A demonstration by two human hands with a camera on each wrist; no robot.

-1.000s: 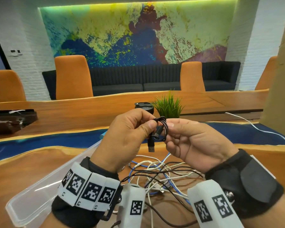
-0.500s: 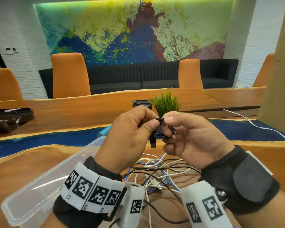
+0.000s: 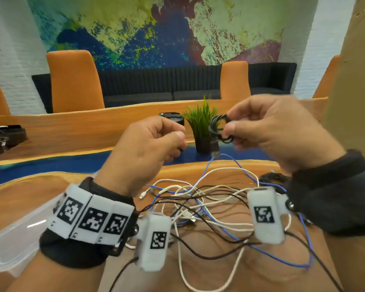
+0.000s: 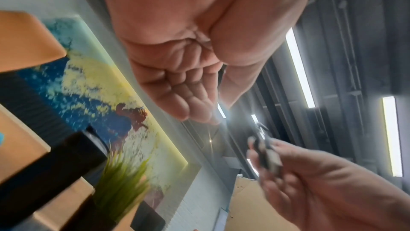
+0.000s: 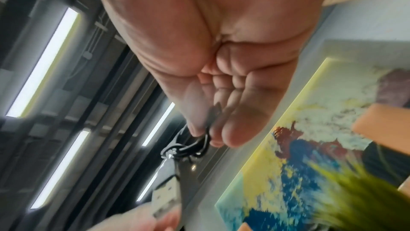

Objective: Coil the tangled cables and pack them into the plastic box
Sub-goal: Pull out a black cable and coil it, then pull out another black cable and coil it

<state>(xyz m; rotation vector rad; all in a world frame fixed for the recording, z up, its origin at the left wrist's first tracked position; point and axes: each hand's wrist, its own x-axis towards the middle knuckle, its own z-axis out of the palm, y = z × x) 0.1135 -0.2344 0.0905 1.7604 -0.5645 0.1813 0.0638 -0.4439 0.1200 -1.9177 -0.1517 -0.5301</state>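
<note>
One short black USB cable [image 3: 219, 129] is coiled and pinched in the right hand [image 3: 278, 131], held above the worktop [image 3: 219, 270]. The left hand [image 3: 148, 152] is curled, its grip on nothing. The plastic box [image 3: 11, 245] (lower left) looks empty; the tangle of white, blue and black cables [image 3: 200, 205] remains uncoiled.

left hand [image 3: 150, 144]: black wrist wrap, white segmented band [image 3: 89, 217] with three black-and-white square markers. right hand [image 3: 282, 131]: black fabric wrap [image 3: 333, 194] at the wrist. each wrist carries a white camera pod, left pod [image 3: 155, 241], right pod [image 3: 264, 214], one square marker each.
</note>
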